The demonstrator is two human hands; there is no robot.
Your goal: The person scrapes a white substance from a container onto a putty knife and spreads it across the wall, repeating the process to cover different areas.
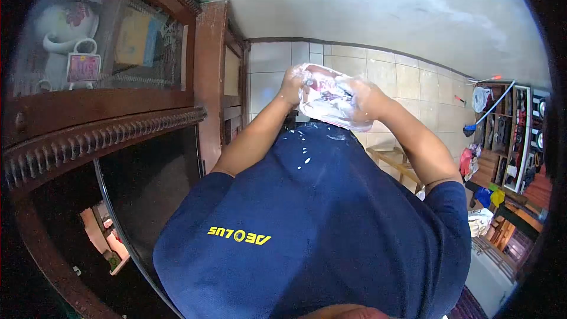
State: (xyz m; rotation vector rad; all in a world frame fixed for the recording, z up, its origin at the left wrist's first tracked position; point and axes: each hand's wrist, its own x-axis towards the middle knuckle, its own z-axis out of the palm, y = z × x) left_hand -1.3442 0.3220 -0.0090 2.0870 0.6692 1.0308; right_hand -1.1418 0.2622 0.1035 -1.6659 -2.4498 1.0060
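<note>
A clear, pinkish plastic container or pack [328, 97], smeared with white stuff, is held up in front of my chest. I cannot make out exactly what kind it is. My left hand [291, 87] is closed on its left edge, with white smears on the fingers. On the opposite side my right hand [367, 101] grips the right edge, its fingers partly blurred and whitened too. White splashes [303, 152] mark the front of my dark blue shirt [307, 212].
A dark wooden cabinet [198, 53] with glass panes stands close on my left, a white teapot [68, 26] behind its glass. Pale floor tiles [407, 80] lie ahead below a wall. At right are a wooden stool [393, 159], a blue-handled broom [496, 103] and crowded shelves [514, 136].
</note>
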